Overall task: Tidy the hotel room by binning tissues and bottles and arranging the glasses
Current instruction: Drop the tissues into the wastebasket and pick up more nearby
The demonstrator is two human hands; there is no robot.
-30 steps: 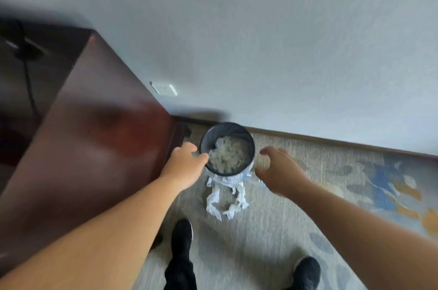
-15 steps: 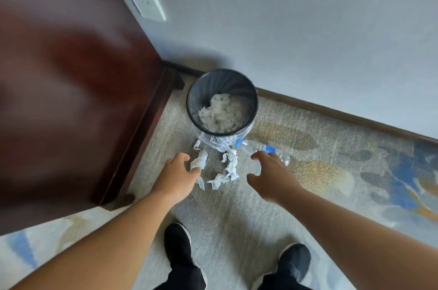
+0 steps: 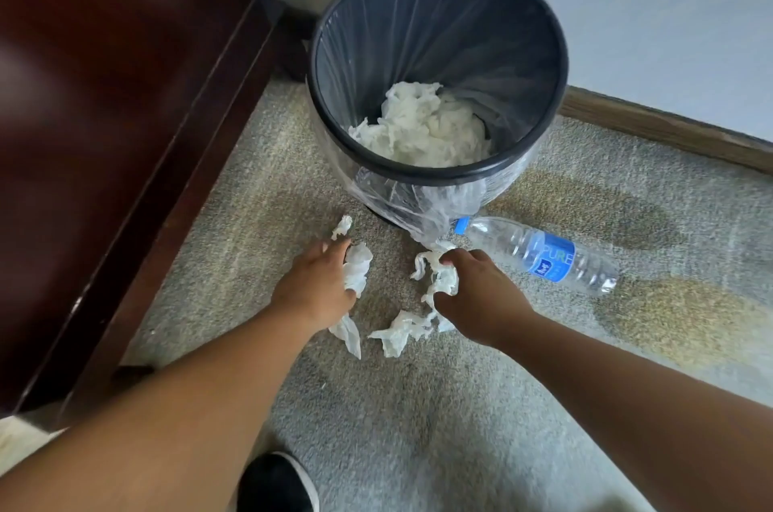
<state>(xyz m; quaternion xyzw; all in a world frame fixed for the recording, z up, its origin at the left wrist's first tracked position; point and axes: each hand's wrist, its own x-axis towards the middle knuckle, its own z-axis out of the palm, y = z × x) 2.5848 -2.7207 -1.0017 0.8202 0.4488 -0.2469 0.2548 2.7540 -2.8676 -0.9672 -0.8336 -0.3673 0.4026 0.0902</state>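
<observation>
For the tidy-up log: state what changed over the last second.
Both hands dropped from beside the wastebin rim to the carpet. The left hand now grips a crumpled tissue, and the right hand grips a tissue strip. Unchanged: the binned tissues, and the water bottle lying beside the wastebin.

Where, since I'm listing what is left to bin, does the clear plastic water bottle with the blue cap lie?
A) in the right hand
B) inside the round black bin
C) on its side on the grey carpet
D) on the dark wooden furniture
C: the clear plastic water bottle with the blue cap lies on its side on the grey carpet, just outside the round black bin.
</observation>
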